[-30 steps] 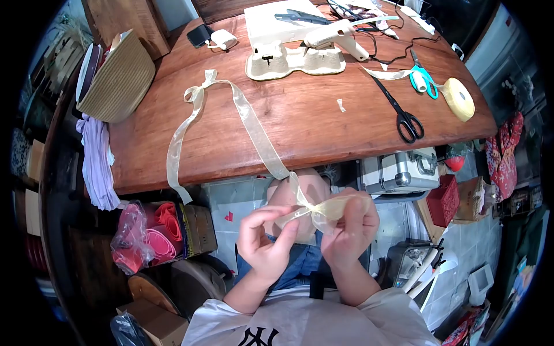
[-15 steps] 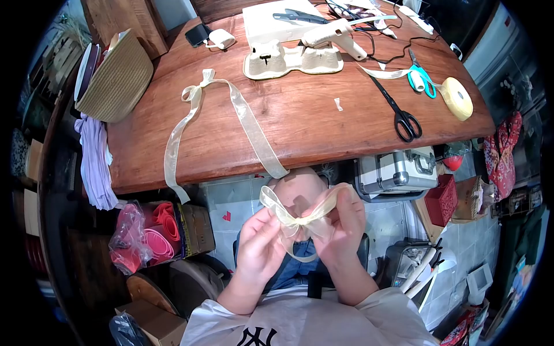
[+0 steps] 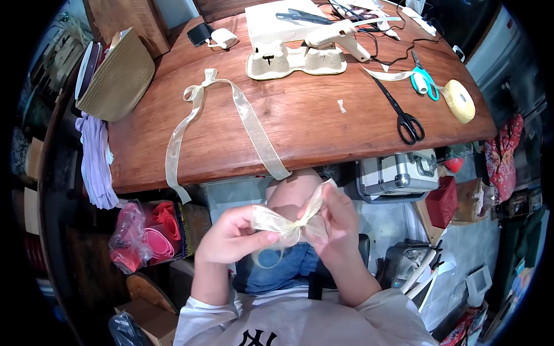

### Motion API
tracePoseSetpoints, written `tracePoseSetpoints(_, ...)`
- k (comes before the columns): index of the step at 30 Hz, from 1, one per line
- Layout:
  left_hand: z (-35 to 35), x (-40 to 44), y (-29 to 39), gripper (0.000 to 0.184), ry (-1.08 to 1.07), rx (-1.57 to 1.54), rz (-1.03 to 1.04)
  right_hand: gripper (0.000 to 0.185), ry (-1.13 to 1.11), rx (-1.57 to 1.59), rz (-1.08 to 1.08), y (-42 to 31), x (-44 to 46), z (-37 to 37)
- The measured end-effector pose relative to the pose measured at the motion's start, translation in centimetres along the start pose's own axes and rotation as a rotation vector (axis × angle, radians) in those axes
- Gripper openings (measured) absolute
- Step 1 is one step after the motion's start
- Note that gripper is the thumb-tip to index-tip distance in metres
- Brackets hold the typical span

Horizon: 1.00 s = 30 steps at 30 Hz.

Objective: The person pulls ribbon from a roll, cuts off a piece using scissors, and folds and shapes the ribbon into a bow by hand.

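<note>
A sheer cream ribbon bow [image 3: 299, 223] with a gathered middle is held above my lap. My left hand [image 3: 229, 235] pinches its left loop between thumb and fingers. My right hand [image 3: 338, 222] is closed on the right loop, close to the knot. A ribbon tail curls down below the bow. In front of me, a second length of sheer ribbon [image 3: 249, 123], tied in a small bow at its far end, lies on the wooden table [image 3: 300, 127], and both its ends reach the front edge.
Black scissors [image 3: 400, 109], teal-handled scissors [image 3: 425, 81] and a ribbon roll [image 3: 459, 101] lie at the table's right. A glue gun [image 3: 340, 40] rests by a pulp cup tray [image 3: 294, 62]. At the left stands a woven basket [image 3: 118, 78]. A metal case [image 3: 398, 175] sits below the table.
My left hand has moved left and turned, pulling the left loop outward and flattening it. My right hand stays on the right loop, which now stands more upright.
</note>
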<state>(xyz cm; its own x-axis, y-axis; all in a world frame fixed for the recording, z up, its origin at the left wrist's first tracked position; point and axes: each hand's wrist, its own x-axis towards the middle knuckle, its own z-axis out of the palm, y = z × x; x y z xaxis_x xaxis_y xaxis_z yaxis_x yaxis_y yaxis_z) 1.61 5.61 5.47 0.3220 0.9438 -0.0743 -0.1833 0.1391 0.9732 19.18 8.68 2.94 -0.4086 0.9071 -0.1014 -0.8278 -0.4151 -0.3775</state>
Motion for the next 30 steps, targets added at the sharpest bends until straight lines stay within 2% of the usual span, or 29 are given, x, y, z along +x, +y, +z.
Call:
tracePoseSetpoints(1,-0.6,0.1,0.1,0.011,-0.036,0.073,0.080,0.031,-0.099,0.033,0.039,0.3,0.1,-0.2)
tracePoseSetpoints(2,-1.2,0.4,0.0,0.010,-0.072,0.147,0.159,0.031,-0.103,0.042,0.041,0.6,0.2,0.0)
tracePoseSetpoints(3,-1.3,0.2,-0.1,0.010,-0.068,0.155,0.155,0.030,0.001,0.007,0.057,1.0,0.3,0.2)
tracePoseSetpoints(4,-1.3,-0.2,-0.3,0.013,0.050,0.086,0.110,0.029,0.104,-0.028,0.073,1.3,0.3,0.4)
tracePoseSetpoints(5,-1.1,-0.4,-0.6,0.017,0.168,0.015,0.067,0.029,0.100,-0.024,0.078,1.5,0.4,0.3)
tracePoseSetpoints(6,-1.0,-0.5,-1.1,0.017,0.171,0.020,0.067,0.029,0.102,-0.032,0.045,1.6,0.4,0.2)
tracePoseSetpoints(8,-0.5,-0.4,-2.5,0.027,0.225,-0.342,0.179,0.028,0.106,-0.040,0.011,1.8,0.5,0.2)
tracePoseSetpoints(10,-0.2,-0.5,-3.3,0.031,0.223,-0.374,0.166,0.027,0.230,-0.197,-0.079,1.8,0.6,0.7)
tracePoseSetpoints(12,0.6,-0.3,-3.7,0.028,0.274,-0.397,0.293,0.027,0.212,-0.201,-0.106,1.7,0.5,0.6)
tracePoseSetpoints(16,1.3,-0.4,-3.9,0.019,0.324,-0.202,0.346,0.028,0.189,-0.204,-0.121,1.8,0.5,-0.1)
tracePoseSetpoints(19,1.6,-0.4,-3.4,0.019,0.325,-0.075,0.411,0.028,0.174,-0.194,-0.106,2.0,0.6,-0.3)
tracePoseSetpoints(23,1.3,-0.8,-3.7,0.021,0.361,-0.136,0.421,0.029,0.200,-0.214,-0.101,2.1,0.6,-0.1)
tracePoseSetpoints(30,1.4,-0.5,-4.1,0.014,0.504,-0.193,0.422,0.026,0.215,-0.283,-0.146,2.0,0.4,0.4)
